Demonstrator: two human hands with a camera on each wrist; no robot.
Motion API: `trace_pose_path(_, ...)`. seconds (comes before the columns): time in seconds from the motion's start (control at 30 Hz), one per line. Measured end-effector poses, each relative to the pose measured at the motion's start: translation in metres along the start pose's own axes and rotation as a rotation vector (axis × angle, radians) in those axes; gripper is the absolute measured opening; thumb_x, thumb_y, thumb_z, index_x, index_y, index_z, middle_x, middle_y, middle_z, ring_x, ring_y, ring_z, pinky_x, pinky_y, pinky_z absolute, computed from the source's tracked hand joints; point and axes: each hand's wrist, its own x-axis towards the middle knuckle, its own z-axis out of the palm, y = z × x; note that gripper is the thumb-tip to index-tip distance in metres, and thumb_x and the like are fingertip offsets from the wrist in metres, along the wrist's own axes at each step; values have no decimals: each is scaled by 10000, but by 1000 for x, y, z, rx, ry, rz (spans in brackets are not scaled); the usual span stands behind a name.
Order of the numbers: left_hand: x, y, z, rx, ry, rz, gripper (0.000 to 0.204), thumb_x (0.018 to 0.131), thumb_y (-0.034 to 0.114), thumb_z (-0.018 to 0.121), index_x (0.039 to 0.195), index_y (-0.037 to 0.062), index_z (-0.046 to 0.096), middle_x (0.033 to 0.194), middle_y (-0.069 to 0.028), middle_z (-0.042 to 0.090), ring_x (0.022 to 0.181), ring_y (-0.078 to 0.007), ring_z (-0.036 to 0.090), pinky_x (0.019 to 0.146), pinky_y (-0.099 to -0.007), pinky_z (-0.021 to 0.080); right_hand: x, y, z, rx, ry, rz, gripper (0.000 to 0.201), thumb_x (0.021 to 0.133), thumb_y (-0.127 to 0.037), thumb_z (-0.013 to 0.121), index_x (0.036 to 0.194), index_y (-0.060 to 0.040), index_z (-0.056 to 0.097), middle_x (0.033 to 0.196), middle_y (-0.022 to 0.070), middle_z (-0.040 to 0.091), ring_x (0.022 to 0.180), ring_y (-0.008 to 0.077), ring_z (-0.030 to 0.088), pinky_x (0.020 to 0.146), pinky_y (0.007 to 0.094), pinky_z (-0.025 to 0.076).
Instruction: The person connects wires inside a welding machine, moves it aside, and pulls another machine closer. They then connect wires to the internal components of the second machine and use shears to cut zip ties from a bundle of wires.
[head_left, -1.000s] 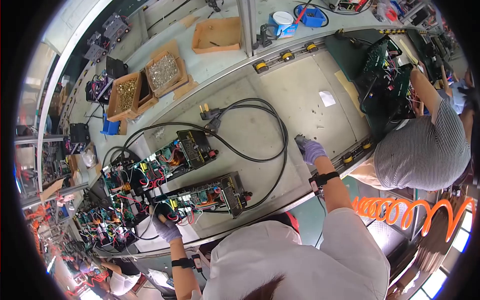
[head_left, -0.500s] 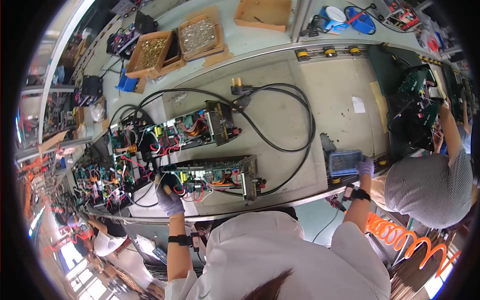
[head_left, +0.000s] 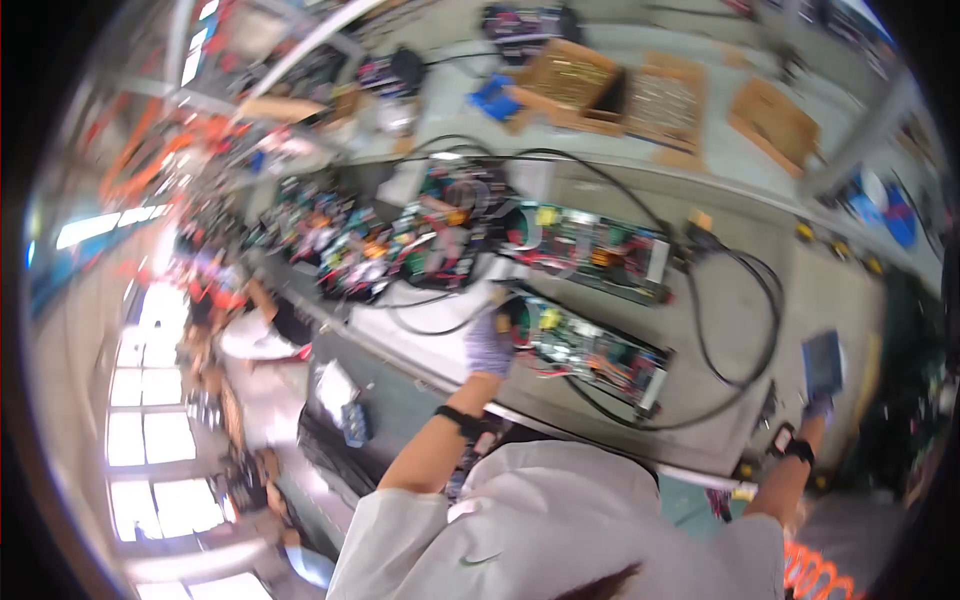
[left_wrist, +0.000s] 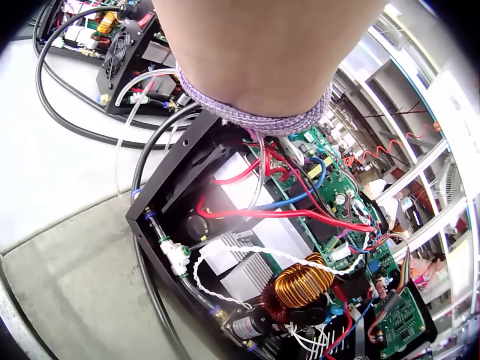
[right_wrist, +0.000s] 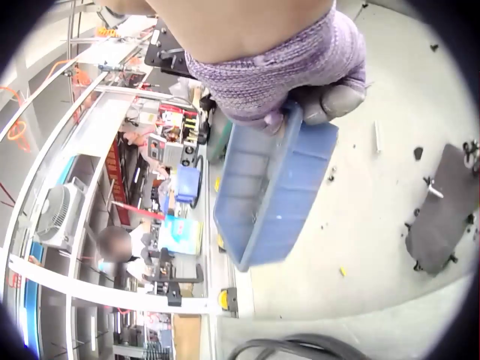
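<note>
My left hand [head_left: 490, 345], in a purple glove, is at the left end of the nearer open electronics unit [head_left: 590, 350]. In the left wrist view only the glove cuff [left_wrist: 255, 116] shows over that unit's black casing [left_wrist: 169, 184], with a copper-wound coil [left_wrist: 304, 285] and red wires inside; the fingers are hidden, so I cannot tell what they hold. Out to the right, my right hand [head_left: 818, 408] grips a blue plastic bin [head_left: 822, 362] by one end. In the right wrist view gloved fingers [right_wrist: 337, 101] pinch the bin's rim, and it hangs tilted over the bench.
A second open unit [head_left: 590, 250] lies behind the first, and a looped black power cable [head_left: 765, 365] curves to their right. Cardboard boxes of small metal parts [head_left: 565, 80] stand at the back. A dark flat piece [right_wrist: 442, 214] rests on the bench near the bin.
The head view has swung left. My right hand, first low over the bench by a dark piece without the bin in sight, now holds the blue bin. The left hand stays by the nearer unit.
</note>
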Motion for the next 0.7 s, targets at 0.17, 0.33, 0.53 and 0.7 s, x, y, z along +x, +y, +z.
trace_pose_path(0.17,-7,-5,-5,-20,-43,-95,323,876,153,500,1186,65,507,1058,-210,591,901,-397,595,776,-454,494,12,-14,61,695,-562,60,180,869,-299,579,929,-137,631,758,-6,559,542,97,442,451,269,346)
trace_pose_path(0.33,-8,7,-9,-11,-89,-61,437,804,116,550,1228,75,454,1134,-205,551,893,-388,599,724,-450,511,-50,-77,68,550,-746,-107,269,819,-405,578,793,-141,535,733,48,502,661,207,478,598,348,392)
trace_pose_path(0.53,-8,3,11,-19,-130,-60,478,786,128,567,1247,83,450,1129,-174,559,857,-349,615,693,-428,514,-127,-110,54,311,-635,-295,270,838,-387,564,877,-121,533,818,71,511,744,223,483,656,362,399)
trace_pose_path(0.7,-10,21,12,-42,-169,-57,509,785,172,584,1265,77,442,1070,-180,563,854,-336,612,711,-417,508,-191,-146,18,61,-368,-481,284,853,-371,553,947,-105,531,889,90,518,814,236,487,704,374,404)
